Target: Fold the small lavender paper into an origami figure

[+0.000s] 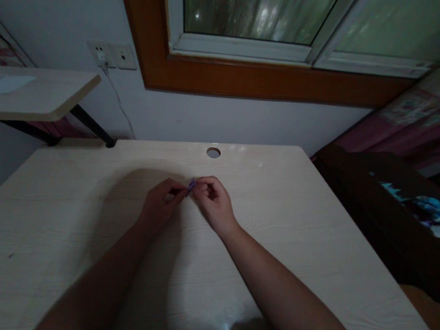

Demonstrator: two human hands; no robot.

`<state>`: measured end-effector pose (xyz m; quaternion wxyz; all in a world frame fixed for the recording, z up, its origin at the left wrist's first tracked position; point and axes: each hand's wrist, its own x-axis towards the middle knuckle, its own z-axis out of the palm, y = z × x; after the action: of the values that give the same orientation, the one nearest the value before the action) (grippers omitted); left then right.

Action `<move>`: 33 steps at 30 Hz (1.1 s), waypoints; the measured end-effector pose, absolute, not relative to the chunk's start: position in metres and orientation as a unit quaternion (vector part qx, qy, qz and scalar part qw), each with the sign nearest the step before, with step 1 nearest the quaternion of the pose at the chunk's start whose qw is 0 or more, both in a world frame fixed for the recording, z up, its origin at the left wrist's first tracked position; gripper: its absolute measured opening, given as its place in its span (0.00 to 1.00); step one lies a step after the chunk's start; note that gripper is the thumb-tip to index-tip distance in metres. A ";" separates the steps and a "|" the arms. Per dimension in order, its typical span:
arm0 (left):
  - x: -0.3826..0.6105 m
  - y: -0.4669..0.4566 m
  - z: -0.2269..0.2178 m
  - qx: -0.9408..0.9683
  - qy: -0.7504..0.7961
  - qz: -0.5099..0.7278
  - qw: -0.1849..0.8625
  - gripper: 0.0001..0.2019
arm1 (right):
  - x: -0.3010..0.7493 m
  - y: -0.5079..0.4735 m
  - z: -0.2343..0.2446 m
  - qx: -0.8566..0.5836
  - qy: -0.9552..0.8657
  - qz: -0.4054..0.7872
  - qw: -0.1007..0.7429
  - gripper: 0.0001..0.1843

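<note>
Both my hands meet over the middle of the pale wood-grain table (296, 221). Between them is a small, flat purple piece (191, 186), too small and dim for me to name its kind. My left hand (162, 201) pinches its left side between thumb and fingertips. On the other side, my right hand (213, 201) has thumb and fingers closed on the piece's right edge. Fingertips hide part of it.
A round cable hole (213, 152) lies near the table's back edge. At left, a raised shelf (65, 94) stands on black legs. A plugged cable (118, 98) runs down the wall from a socket (111, 55). Dark furniture (359, 202) stands beyond the right edge.
</note>
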<state>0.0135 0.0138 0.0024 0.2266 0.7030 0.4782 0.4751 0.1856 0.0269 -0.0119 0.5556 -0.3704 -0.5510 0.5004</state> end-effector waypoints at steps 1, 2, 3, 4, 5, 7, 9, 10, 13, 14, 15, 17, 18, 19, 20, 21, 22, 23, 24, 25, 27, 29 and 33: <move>0.014 0.014 0.002 0.701 0.482 0.471 0.233 0.05 | 0.185 0.027 -0.013 -0.370 -0.545 0.505 0.558 0.11; 0.014 0.014 0.002 0.698 0.485 0.468 0.239 0.05 | 0.185 0.028 -0.014 -0.369 -0.540 0.507 0.561 0.12; 0.014 0.013 0.002 0.695 0.487 0.467 0.248 0.05 | 0.184 0.029 -0.014 -0.367 -0.537 0.509 0.564 0.13; 0.014 0.013 0.002 0.691 0.488 0.466 0.258 0.06 | 0.184 0.029 -0.015 -0.365 -0.534 0.511 0.566 0.14; 0.013 0.013 0.001 0.687 0.487 0.468 0.269 0.06 | 0.184 0.030 -0.015 -0.361 -0.531 0.514 0.569 0.15; 0.013 0.013 0.000 0.679 0.483 0.470 0.291 0.07 | 0.184 0.031 -0.016 -0.353 -0.525 0.521 0.573 0.17; 0.013 0.012 -0.001 0.669 0.479 0.474 0.312 0.08 | 0.183 0.032 -0.015 -0.352 -0.516 0.528 0.575 0.17; 0.013 0.013 -0.002 0.664 0.477 0.477 0.322 0.09 | 0.183 0.032 -0.015 -0.353 -0.511 0.531 0.577 0.18; 0.013 0.012 -0.004 0.652 0.466 0.485 0.351 0.13 | 0.183 0.032 -0.013 -0.354 -0.494 0.537 0.585 0.18; 0.013 0.012 -0.005 0.651 0.461 0.485 0.359 0.14 | 0.183 0.032 -0.012 -0.353 -0.490 0.539 0.587 0.18; 0.013 0.012 -0.005 0.651 0.456 0.483 0.368 0.14 | 0.183 0.032 -0.012 -0.352 -0.489 0.540 0.588 0.18; 0.012 0.011 -0.005 0.650 0.450 0.479 0.381 0.13 | 0.183 0.032 -0.013 -0.349 -0.491 0.541 0.587 0.19; 0.012 0.011 -0.005 0.649 0.449 0.478 0.386 0.13 | 0.183 0.032 -0.014 -0.348 -0.495 0.540 0.585 0.19; 0.012 0.010 -0.005 0.647 0.449 0.478 0.389 0.13 | 0.183 0.033 -0.015 -0.348 -0.498 0.538 0.584 0.19; 0.012 0.009 -0.005 0.646 0.448 0.478 0.392 0.13 | 0.183 0.033 -0.016 -0.349 -0.502 0.536 0.582 0.20; 0.012 0.009 -0.005 0.645 0.447 0.479 0.395 0.13 | 0.183 0.033 -0.016 -0.351 -0.504 0.535 0.580 0.20; 0.012 0.009 -0.005 0.643 0.447 0.481 0.395 0.13 | 0.182 0.033 -0.017 -0.351 -0.505 0.535 0.579 0.20; 0.013 0.009 -0.005 0.641 0.448 0.481 0.396 0.13 | 0.182 0.033 -0.017 -0.352 -0.505 0.536 0.578 0.21; 0.013 0.009 -0.006 0.641 0.449 0.481 0.395 0.13 | 0.182 0.033 -0.017 -0.352 -0.504 0.536 0.579 0.21; 0.014 0.010 -0.006 0.642 0.449 0.482 0.393 0.13 | 0.182 0.033 -0.017 -0.352 -0.503 0.537 0.579 0.21; 0.014 0.011 -0.008 0.643 0.449 0.484 0.388 0.14 | 0.181 0.033 -0.016 -0.351 -0.500 0.538 0.581 0.22; 0.014 0.013 -0.009 0.637 0.447 0.491 0.390 0.15 | 0.181 0.033 -0.016 -0.349 -0.494 0.540 0.585 0.22; 0.014 0.013 -0.011 0.618 0.454 0.488 0.417 0.15 | 0.181 0.034 -0.016 -0.346 -0.474 0.549 0.596 0.21</move>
<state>0.0143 0.0132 -0.0109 0.4168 0.6179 0.4542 0.4881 0.1812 0.0342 -0.0164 0.5957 -0.3457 -0.4740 0.5487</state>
